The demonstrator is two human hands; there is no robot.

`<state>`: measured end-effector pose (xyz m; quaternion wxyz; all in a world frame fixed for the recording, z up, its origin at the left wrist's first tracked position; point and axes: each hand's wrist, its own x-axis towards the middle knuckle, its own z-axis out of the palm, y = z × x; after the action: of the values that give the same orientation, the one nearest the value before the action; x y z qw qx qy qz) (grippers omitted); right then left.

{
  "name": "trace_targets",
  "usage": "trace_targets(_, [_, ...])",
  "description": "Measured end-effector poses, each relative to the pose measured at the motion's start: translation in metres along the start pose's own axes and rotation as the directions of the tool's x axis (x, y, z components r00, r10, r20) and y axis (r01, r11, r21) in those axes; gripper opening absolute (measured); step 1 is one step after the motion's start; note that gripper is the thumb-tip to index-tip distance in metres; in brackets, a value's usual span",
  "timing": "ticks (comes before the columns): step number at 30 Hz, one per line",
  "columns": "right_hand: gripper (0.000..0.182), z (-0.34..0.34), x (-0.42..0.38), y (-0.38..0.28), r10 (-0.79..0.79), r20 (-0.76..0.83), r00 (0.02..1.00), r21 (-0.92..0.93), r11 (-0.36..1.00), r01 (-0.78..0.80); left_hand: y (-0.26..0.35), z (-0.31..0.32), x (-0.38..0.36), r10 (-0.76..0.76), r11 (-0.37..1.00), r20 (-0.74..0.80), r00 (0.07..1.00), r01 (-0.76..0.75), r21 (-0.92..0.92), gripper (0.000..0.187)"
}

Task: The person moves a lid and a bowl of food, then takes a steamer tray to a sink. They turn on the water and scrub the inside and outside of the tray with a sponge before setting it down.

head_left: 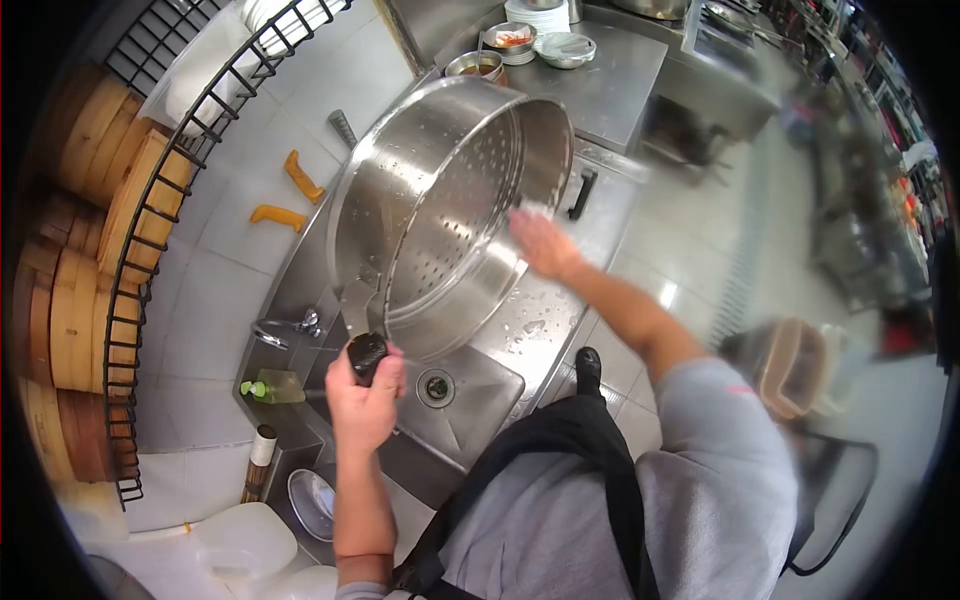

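Observation:
A large steel steamer pot (385,190) with a perforated bottom is tilted on its side above the sink (465,400), its opening facing right. My left hand (365,395) is closed around the pot's black side handle (367,355). My right hand (543,243) reaches into the opening near the perforated plate (460,205); it is blurred, and something whitish shows at its fingers. A second black handle (583,194) stands out at the pot's right side. Water drops lie on the steel counter (535,325).
A faucet (290,328) and a green-topped bottle (275,387) stand left of the sink. Bowls (566,50) and stacked plates are on the far counter. A black wire rack (150,235) with bamboo steamers (85,320) is at the left; plastic tubs (795,368) are at the right.

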<state>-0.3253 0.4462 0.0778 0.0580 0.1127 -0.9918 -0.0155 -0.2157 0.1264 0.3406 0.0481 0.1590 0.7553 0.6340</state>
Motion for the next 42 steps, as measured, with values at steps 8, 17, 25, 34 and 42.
trace_targets(8, [0.066,-0.031,-0.013,-0.095,0.1,0.114,0.989,0.315,0.94,-0.131,0.027,-0.006,-0.005,0.019,0.994,-0.037,0.999,-0.015,0.104,0.024])
trace_targets(17, [0.065,-0.003,-0.005,-0.052,0.058,0.049,0.997,0.261,0.963,-0.069,0.042,0.009,0.001,-0.027,0.979,-0.013,1.0,0.029,0.2,0.025])
trace_targets(25, [0.067,0.013,-0.008,-0.141,0.16,0.042,0.986,0.512,0.844,-0.159,0.037,0.017,0.004,-0.059,0.985,-0.023,0.998,0.062,0.161,0.023])
trace_targets(34, [0.06,0.033,-0.011,-0.07,-0.106,-0.033,0.994,0.43,0.896,0.11,0.034,0.028,-0.001,-0.015,0.964,-0.006,1.0,0.016,0.265,0.017])
trace_targets(42, [0.06,0.012,-0.012,-0.154,-0.013,-0.04,0.999,0.658,0.752,0.036,0.02,0.018,0.002,-0.004,0.977,-0.021,1.0,0.008,0.215,0.02])
